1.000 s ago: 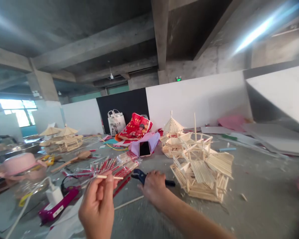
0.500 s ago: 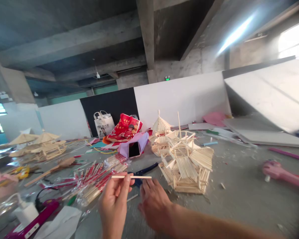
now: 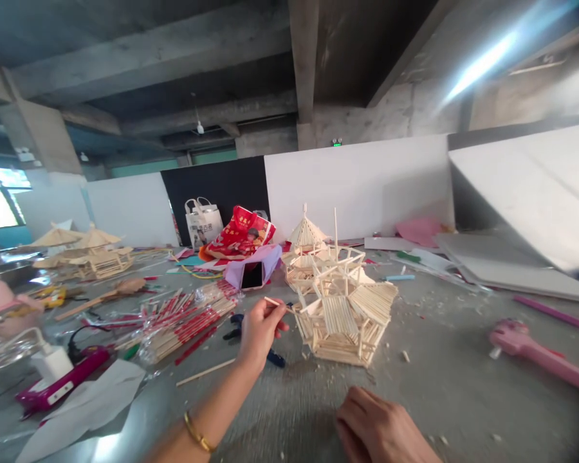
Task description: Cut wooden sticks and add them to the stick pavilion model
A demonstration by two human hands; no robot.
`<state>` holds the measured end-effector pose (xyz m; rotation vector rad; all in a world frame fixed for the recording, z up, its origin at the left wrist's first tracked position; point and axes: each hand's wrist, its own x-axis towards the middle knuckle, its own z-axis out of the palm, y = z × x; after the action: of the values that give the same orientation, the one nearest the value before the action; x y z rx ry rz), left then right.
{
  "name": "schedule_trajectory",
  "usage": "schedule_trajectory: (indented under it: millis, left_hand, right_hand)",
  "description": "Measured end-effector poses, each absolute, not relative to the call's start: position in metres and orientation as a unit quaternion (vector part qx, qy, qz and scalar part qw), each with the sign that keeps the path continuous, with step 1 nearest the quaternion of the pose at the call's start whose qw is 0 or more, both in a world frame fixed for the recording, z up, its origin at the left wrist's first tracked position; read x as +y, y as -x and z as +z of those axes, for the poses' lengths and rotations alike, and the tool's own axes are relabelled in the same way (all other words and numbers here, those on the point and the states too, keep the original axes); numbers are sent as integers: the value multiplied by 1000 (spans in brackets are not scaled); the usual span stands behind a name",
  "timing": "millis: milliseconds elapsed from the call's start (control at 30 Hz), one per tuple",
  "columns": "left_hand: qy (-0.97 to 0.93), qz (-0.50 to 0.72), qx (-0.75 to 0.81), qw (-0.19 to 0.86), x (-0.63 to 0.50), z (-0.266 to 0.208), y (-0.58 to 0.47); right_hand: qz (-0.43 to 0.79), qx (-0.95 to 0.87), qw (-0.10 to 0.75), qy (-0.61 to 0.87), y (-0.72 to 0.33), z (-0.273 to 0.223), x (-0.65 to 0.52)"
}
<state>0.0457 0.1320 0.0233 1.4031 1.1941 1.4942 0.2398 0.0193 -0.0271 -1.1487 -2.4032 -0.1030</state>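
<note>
My left hand (image 3: 263, 328), with a gold bracelet at the wrist, pinches a short wooden stick (image 3: 271, 301) beside the left side of a stick-built pavilion model (image 3: 345, 321). The model has slatted roof panels, an open upper frame and a tall upright stick. Whether the held stick touches it I cannot tell. Closer to me, my right hand (image 3: 381, 424) rests on the table with its fingers curled and nothing showing in them. Partly behind my left hand lies a dark blue hand tool (image 3: 276, 358). A loose wooden stick (image 3: 205, 372) lies to its left.
Bundles of wrapped sticks (image 3: 188, 328) and a purple power strip (image 3: 62, 386) lie left. A phone (image 3: 252, 275) leans behind, near a red bag (image 3: 241, 235). At right is a pink glue gun (image 3: 535, 350). Another pavilion model (image 3: 96, 254) stands far left.
My left hand has moved forward and right, bringing the short stick to the model. My right hand has drawn back toward me, away from the dark blue tool, and its fingers have curled.
</note>
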Motion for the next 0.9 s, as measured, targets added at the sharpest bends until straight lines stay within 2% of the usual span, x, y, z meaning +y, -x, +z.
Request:
schedule_trajectory:
  millis: [333, 533, 667, 767, 900]
  left_hand:
    - [-614, 533, 467, 348, 139, 16, -56]
    - [-627, 564, 485, 233, 116, 43, -32]
    - [-662, 543, 494, 153, 98, 44, -15]
    - [-710, 496, 475, 156, 88, 37, -8]
    - [-737, 479, 447, 169, 85, 32, -4]
  right_hand:
    - [-34, -875, 234, 423, -241, -29, 23]
    - [-45, -873, 250, 416, -242, -33, 23]
    - [-5, -870, 255, 421, -243, -32, 23]
    - [15, -870, 261, 418, -244, -33, 24]
    - [-31, -875, 251, 413, -244, -39, 26]
